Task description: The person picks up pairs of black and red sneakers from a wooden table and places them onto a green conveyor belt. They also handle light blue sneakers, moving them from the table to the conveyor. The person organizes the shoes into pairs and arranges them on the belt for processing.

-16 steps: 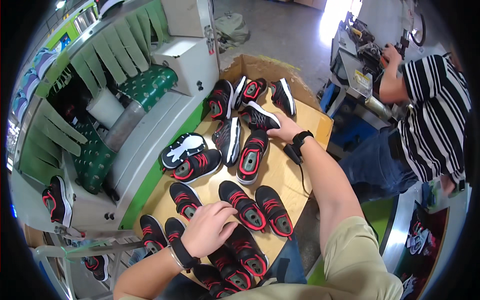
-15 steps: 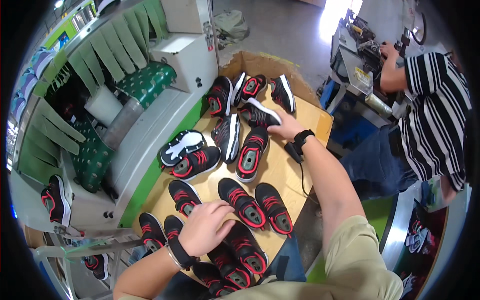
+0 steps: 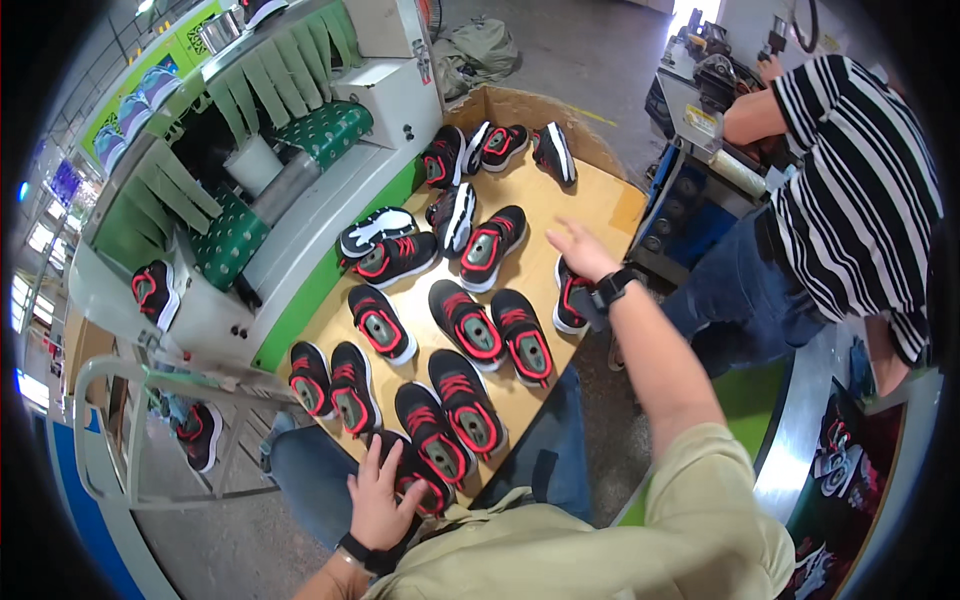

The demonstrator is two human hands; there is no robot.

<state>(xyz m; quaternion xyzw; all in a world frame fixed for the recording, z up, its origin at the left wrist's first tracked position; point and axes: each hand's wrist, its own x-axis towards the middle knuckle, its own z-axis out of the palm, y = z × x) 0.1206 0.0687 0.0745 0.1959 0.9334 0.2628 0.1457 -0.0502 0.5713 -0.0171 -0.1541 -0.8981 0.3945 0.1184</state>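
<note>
This moment has 1 view, taken by the left of 2 fisheye cameras worn side by side on the person's head. It looks steeply down and forward over the table (image 3: 580, 195), with the wearer's shirt (image 3: 600, 545) very near along the lower edge and the floor (image 3: 590, 60) farther off at the top. The left hand (image 3: 380, 500) shows low, the right hand (image 3: 583, 250) higher. The machine (image 3: 300, 240) takes up the left side; the co-worker (image 3: 860, 190) stands at the right. Straight edges bend toward the dark, round rim.
</note>
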